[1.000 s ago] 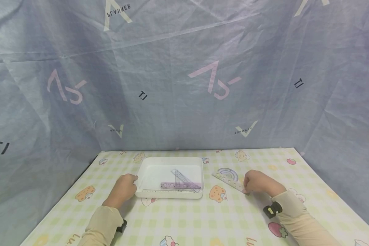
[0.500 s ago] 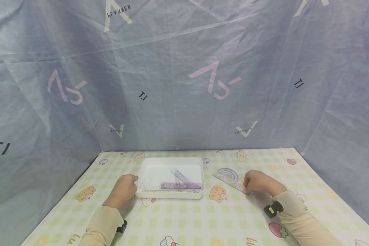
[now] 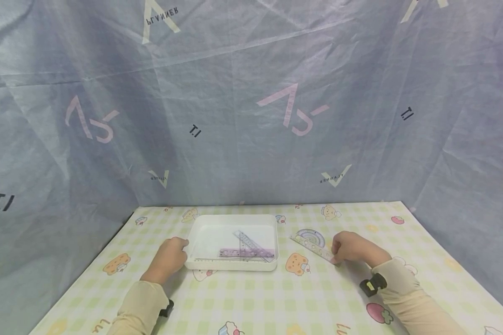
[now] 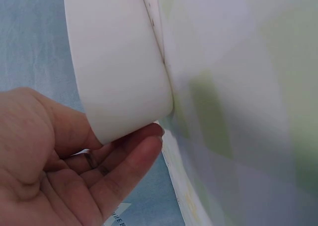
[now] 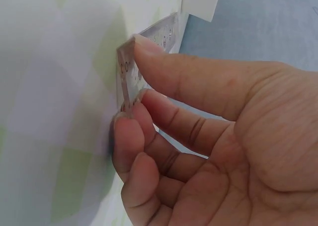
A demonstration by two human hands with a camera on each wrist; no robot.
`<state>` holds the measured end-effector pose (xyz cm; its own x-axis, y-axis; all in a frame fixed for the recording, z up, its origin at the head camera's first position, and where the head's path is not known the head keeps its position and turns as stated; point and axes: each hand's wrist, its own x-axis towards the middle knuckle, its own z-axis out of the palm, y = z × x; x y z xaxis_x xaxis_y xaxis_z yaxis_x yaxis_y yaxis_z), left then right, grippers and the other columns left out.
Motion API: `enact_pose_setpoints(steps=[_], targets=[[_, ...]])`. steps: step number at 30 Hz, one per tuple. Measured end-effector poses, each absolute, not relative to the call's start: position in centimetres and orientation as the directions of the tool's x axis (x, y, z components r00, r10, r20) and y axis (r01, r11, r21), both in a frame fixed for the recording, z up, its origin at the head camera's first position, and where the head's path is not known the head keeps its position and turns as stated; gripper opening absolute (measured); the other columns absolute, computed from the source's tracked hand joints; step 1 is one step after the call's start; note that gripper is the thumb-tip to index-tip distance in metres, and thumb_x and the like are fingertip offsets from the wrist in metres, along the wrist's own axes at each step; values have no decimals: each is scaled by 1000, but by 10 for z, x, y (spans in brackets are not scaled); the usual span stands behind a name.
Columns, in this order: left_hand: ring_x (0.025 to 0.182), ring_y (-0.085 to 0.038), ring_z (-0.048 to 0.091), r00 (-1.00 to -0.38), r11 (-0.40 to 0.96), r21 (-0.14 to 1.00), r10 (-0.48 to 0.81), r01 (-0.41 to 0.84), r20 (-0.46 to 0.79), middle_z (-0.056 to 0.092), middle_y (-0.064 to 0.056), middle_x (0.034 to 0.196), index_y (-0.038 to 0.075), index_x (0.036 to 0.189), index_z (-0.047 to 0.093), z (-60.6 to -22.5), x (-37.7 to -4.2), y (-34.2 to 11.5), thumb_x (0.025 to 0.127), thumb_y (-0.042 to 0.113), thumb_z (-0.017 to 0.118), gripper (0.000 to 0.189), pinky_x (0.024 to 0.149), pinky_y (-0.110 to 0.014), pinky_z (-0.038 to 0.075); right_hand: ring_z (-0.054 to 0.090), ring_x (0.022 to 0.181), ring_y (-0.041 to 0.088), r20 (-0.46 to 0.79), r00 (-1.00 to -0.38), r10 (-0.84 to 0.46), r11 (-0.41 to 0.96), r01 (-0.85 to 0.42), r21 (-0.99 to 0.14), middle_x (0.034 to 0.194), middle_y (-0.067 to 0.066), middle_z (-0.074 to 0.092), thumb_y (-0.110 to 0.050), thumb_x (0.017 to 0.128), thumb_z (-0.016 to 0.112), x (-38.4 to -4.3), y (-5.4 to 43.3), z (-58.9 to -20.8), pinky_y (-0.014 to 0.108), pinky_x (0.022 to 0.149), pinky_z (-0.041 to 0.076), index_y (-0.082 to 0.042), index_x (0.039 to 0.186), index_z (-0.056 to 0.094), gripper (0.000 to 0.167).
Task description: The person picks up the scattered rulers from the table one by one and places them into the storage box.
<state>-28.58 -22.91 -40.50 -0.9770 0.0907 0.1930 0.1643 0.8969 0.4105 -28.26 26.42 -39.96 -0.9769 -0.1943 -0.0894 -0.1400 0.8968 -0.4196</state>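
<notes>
At the left end of a shallow white tray (image 3: pixel 230 266), my left hand (image 3: pixel 169 256) grips the wall. The left wrist view has its thumb going over the rim and the other fingers against the outside of the tray (image 4: pixel 119 62). My right hand (image 3: pixel 354 248) pinches the near right end of a clear ruler (image 3: pixel 312 247) that slants across the tablecloth. Up close in the right wrist view, the thumb lies along one edge of the ruler (image 5: pixel 164 33) and fingertips meet the opposite edge. Right behind the ruler is a clear protractor (image 3: pixel 313 237), its straight side overlapped by it.
Inside the tray, toward its right, are a purple ruler (image 3: pixel 247 253) and a clear set square (image 3: pixel 253 245). A clear straightedge (image 3: pixel 209 259) runs along the tray's near wall. The checked tablecloth (image 3: pixel 243 302) reaches a grey-blue curtain (image 3: pixel 234 153) at the back and sides.
</notes>
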Motion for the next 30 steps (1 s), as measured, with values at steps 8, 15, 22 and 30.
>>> enact_pose_setpoints(steps=[8,15,22,30], targets=[[123,-47,55,-974,904,390,105,177,199,64,-27,125,-14,117,65,-404,-286,-229,81,-10,51,38,103,-57,45,52,70,18,-73,-974,-214,898,-166,-408,78,1,57,-16,71,85,-283,266,-398,32,62,44,-11,78,62,24],[123,-47,54,-977,904,394,97,166,190,63,-27,125,-15,117,64,-403,-285,-228,81,-10,51,39,103,-57,45,51,68,17,-68,-970,-233,882,-182,-434,75,0,57,-8,74,78,-285,268,-397,31,60,44,-10,77,64,15],[123,-47,54,-977,906,392,91,161,193,63,-28,125,-15,117,64,-403,-284,-228,81,-10,52,38,104,-57,44,53,67,16,-62,-964,-259,866,-203,-458,72,-1,59,-2,74,73,-287,271,-394,31,60,46,-9,77,66,10],[124,-47,54,-977,904,396,93,163,192,63,-27,126,-15,117,64,-402,-283,-227,81,-11,51,38,104,-57,44,54,67,16,-7,-953,-302,838,-262,-478,74,-2,62,-2,74,74,-287,273,-388,31,61,48,-9,76,68,9]])
